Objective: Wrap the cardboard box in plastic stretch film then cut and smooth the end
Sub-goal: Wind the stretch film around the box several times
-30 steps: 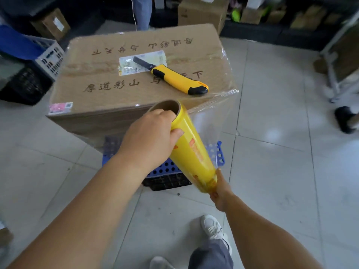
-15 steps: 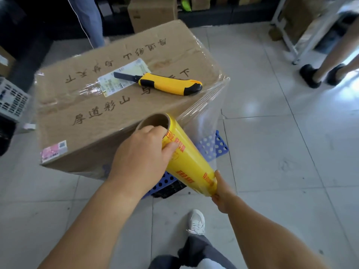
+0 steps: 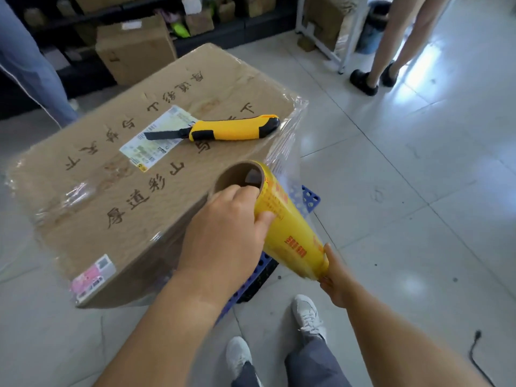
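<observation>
Scene: A person stands over a large cardboard box (image 3: 156, 174) that sits on a blue perforated crate (image 3: 308, 198) on a tiled floor, wrapping in progress.
Roll: The yellow stretch-film roll (image 3: 290, 227) is held tilted at the box's near right corner, its open cardboard core pointing toward 11 o'clock.
Left hand: The left hand (image 3: 226, 233) grips the roll's upper end, fingers curled over the core's rim and thumb pressed on the yellow wrap.
Right hand: The right hand (image 3: 333, 277) holds the roll's lower end at 5 o'clock; its fingers curl round the rim, though how deep they reach cannot be seen.
Film: A clear sheet of stretch film (image 3: 284, 152) runs taut from the roll to the box's right corner at 1 o'clock; glossy wrinkles show on the top edges and the near side.
Knife: A yellow utility knife (image 3: 223, 131), blade extended, lies on the box top beside a shipping label (image 3: 156, 142), touched by neither hand.
Progress: Judging by the film already clinging to the box, at least some wrapping is done; the film is uncut, so cutting and smoothing the end remain.
Background: Other people's legs stand at 11 and 1 o'clock, well apart from the box.
</observation>
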Demonstrator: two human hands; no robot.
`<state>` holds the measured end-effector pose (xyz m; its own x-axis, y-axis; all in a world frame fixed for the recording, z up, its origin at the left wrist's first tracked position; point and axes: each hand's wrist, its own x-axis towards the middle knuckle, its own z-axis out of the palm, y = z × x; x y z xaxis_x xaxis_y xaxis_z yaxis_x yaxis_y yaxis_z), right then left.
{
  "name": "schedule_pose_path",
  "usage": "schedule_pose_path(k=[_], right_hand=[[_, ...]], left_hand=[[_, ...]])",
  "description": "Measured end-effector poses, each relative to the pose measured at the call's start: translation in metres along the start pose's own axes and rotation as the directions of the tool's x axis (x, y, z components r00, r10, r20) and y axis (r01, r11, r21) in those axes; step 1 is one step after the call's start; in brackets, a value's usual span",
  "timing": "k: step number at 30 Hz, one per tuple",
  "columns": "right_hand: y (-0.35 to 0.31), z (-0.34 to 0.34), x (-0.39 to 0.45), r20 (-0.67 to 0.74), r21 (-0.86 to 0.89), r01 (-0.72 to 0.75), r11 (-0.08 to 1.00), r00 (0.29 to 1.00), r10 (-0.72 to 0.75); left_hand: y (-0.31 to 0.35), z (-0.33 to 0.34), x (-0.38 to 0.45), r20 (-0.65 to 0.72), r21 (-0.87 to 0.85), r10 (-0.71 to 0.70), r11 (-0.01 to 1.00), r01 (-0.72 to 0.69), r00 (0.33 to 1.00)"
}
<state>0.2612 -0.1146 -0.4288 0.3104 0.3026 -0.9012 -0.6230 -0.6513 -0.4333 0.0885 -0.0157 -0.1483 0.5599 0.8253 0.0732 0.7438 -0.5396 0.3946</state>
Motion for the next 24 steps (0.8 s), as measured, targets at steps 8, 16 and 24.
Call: schedule_pose_path(k=[8, 16, 24], right_hand=[[0.047, 0.015, -0.027, -0.104, 0.146, -0.012, 0.989, 0.994, 0.027], [0.060, 0.013, -0.028, -0.156, 0.198, 0.081, 0.977, 0.987, -0.050], [0.096, 0.011, -0.037, -0.121, 0.163, 0.036, 0.986, 0.993, -0.017]], left_hand=[[-0.026, -0.009, -0.015, 0.078, 0.014, 0.232, 0.972, -0.234, 0.969], [-0.022, -0.014, -0.024, 0.073, 0.065, 0.296, 0.952, -0.300, 0.953], [-0.018, -0.012, -0.066, 0.055, 0.159, 0.210, 0.963, -0.216, 0.976]])
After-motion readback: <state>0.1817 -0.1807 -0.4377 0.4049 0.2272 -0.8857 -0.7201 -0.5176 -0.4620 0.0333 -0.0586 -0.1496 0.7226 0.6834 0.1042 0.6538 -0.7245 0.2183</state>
